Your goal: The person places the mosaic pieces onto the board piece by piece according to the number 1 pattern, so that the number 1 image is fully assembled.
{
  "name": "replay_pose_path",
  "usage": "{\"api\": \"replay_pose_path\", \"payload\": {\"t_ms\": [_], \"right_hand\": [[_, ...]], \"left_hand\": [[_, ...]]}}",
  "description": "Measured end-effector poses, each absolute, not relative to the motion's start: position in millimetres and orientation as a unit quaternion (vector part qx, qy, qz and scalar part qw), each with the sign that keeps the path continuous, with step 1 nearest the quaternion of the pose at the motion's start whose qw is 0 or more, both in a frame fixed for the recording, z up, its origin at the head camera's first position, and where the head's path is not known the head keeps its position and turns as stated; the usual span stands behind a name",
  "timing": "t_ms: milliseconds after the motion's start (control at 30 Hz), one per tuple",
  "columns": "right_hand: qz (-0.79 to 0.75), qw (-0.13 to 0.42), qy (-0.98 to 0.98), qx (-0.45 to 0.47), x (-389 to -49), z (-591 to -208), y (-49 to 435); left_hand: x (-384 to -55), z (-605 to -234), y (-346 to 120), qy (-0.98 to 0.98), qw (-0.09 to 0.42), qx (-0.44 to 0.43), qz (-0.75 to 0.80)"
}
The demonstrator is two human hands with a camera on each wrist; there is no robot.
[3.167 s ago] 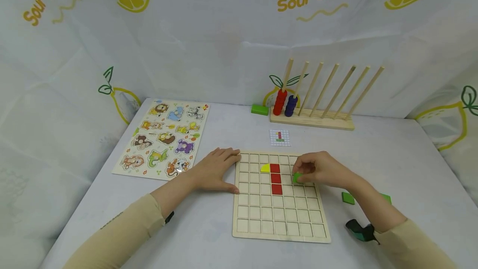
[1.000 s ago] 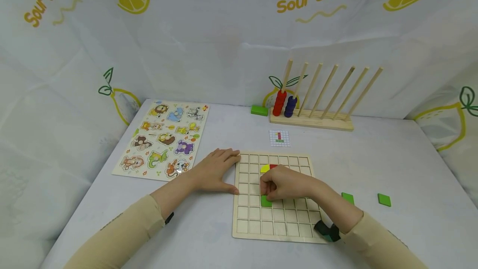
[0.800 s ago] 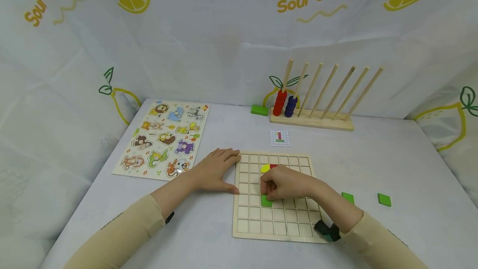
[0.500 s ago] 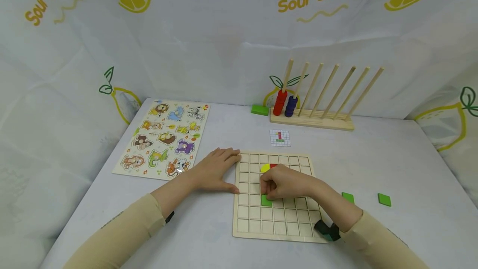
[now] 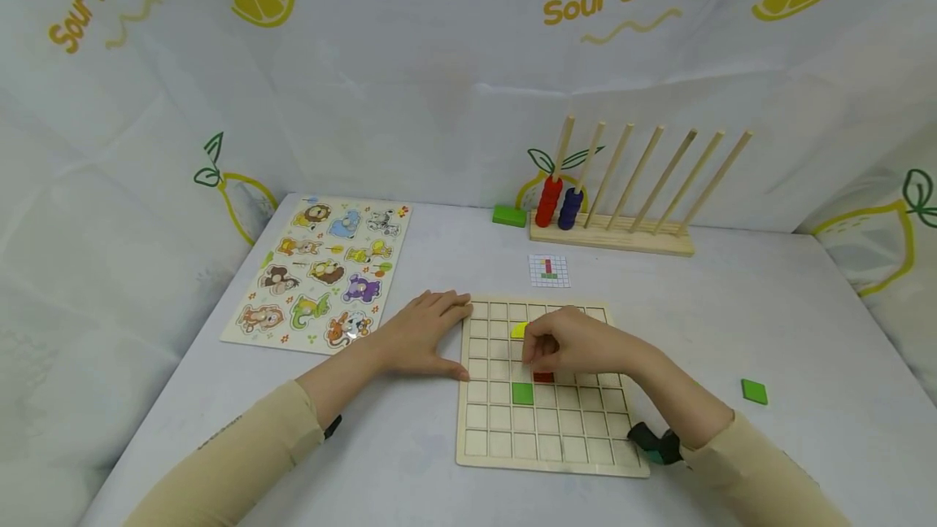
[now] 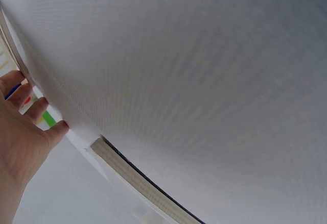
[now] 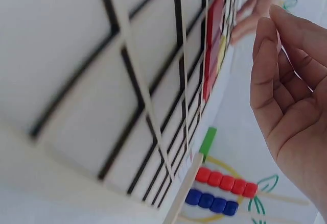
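Observation:
A light wooden grid board [image 5: 500,447] lies on the table. My left hand [image 5: 424,333] rests at its left edge, fingers spread, with fingertips and thumb along the rim. My right hand [image 5: 574,341] hovers over the board's upper middle, fingers loosely curled. In the right wrist view its thumb and index fingertip nearly meet, with nothing between them. A green square tile [image 5: 522,394] sits in a cell below and left of the hand. One red tile [image 5: 543,377] shows under the fingers; the other red tiles are hidden in the head view. A yellow quarter-round tile [image 5: 519,330] sits beside the knuckles.
A pattern card [image 5: 549,271] lies behind the board. Farther back stand a green block [image 5: 509,215] and a peg rack [image 5: 615,241] with red and blue beads. An animal puzzle board [image 5: 315,271] lies at left, a loose green tile [image 5: 754,391] at right.
My right hand carried a green tile to the board and left it in a cell, then lifted away up and right. Its forearm now covers another loose green tile. The left hand stayed put.

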State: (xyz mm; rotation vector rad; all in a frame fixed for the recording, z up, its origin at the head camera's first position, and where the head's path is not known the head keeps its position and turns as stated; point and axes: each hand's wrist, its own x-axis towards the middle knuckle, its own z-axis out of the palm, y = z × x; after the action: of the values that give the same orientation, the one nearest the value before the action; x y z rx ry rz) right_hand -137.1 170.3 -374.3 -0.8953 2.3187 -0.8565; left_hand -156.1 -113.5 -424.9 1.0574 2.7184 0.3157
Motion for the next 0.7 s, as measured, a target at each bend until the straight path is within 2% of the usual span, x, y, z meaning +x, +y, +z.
{"api": "replay_pose_path", "payload": {"t_ms": [300,700], "right_hand": [[-0.312,0.214,0.882,-0.28,-144.5,-365.5,217.5],[-0.302,0.216,0.899,-0.232,-139.9,-364.4,279.5]], "left_hand": [[-155.6,-424.2,-113.4,0.921,0.102,0.361,0.103],[-154.9,-423.6,-113.3,0.921,0.102,0.361,0.102]]}}
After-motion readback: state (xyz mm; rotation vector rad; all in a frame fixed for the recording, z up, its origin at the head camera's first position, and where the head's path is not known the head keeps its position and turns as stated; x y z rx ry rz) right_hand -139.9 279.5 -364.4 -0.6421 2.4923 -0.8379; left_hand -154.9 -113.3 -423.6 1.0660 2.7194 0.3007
